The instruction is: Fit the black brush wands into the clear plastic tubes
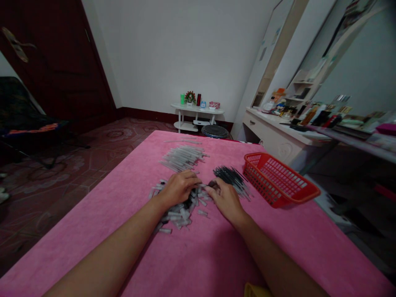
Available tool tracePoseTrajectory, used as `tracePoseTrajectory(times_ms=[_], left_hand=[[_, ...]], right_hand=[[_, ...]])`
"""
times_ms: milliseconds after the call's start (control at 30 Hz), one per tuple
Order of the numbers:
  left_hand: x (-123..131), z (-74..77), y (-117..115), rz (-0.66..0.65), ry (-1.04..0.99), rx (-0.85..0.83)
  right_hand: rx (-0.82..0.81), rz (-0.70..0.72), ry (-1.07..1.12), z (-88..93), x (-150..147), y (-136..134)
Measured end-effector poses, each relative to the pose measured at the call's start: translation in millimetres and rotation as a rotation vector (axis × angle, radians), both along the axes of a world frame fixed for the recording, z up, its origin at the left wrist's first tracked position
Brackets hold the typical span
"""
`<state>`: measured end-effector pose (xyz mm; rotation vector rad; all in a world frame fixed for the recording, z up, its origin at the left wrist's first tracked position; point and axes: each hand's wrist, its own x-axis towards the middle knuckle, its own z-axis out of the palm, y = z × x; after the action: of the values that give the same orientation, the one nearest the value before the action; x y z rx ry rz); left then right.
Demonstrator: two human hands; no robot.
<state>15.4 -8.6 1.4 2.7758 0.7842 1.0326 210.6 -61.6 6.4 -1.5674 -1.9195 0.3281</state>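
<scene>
My left hand (179, 187) is closed in a pinch above a loose pile of short, whitish, cap-like pieces (175, 216), some with dark parts. To its right, my right hand (227, 200) is also closed, its thumb and fingers pinching. A small pale pen part (203, 185) spans the gap between the two sets of fingertips; its ends are hidden. Beyond my left hand lies a bundle of long, whitish, see-through pen barrels (182, 158). Thin black sticks like pen refills (232, 178) are heaped just past my right hand.
A red plastic basket (278, 179) stands at the right of the pink-covered table (123, 206). Something yellow (256, 290) shows at the near edge. A white side table (198, 108) and a round dark-topped stool (215, 131) stand beyond; a crowded dresser (272, 132) is at right.
</scene>
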Motion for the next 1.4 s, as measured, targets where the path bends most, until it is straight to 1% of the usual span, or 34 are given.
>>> tracePoseTrajectory(times_ms=[67, 167, 333, 433, 600, 733, 867, 1000, 1133, 1267, 1400], left_hand=[[0.0, 0.3, -0.3, -0.008, -0.002, 0.007], [0.0, 0.2, -0.1, -0.025, 0.0, 0.013], [-0.6, -0.5, 0.8, -0.011, -0.008, -0.011], [-0.4, -0.2, 0.4, -0.024, -0.009, -0.009], [0.2, -0.1, 0.2, -0.019, -0.014, -0.013], [-0.3, -1.3, 1.2, -0.011, -0.005, -0.019], [-1.1, -1.3, 1.2, -0.016, -0.002, -0.02], [-1.0, 0.0, 0.1, -0.019, 0.003, -0.013], [-0.6, 0.4, 0.0, -0.016, -0.008, -0.014], [-0.4, -0.4, 0.6, -0.023, -0.011, -0.006], [-0.3, -0.7, 0.7, -0.017, -0.013, 0.001]], right_hand=[[0.006, 0.011, 0.012, 0.0, -0.3, 0.1], [-0.04, 0.011, 0.006, -0.2, -0.2, 0.1], [-0.007, 0.036, 0.019, -1.9, 0.8, 0.9], [-0.046, 0.042, 0.0, -3.2, 0.9, 1.4], [0.014, 0.03, 0.014, -2.8, 0.5, 1.1], [-0.035, 0.016, -0.012, -1.9, -0.5, 0.2], [0.017, 0.01, 0.007, -0.9, -0.7, 0.3], [-0.019, 0.011, -0.007, -1.9, 0.4, 1.3], [0.01, 0.022, 0.008, -3.3, 0.3, 0.9], [-0.018, 0.013, 0.005, -2.9, -0.8, -0.1], [0.009, 0.027, 0.035, -1.6, -1.4, 0.0]])
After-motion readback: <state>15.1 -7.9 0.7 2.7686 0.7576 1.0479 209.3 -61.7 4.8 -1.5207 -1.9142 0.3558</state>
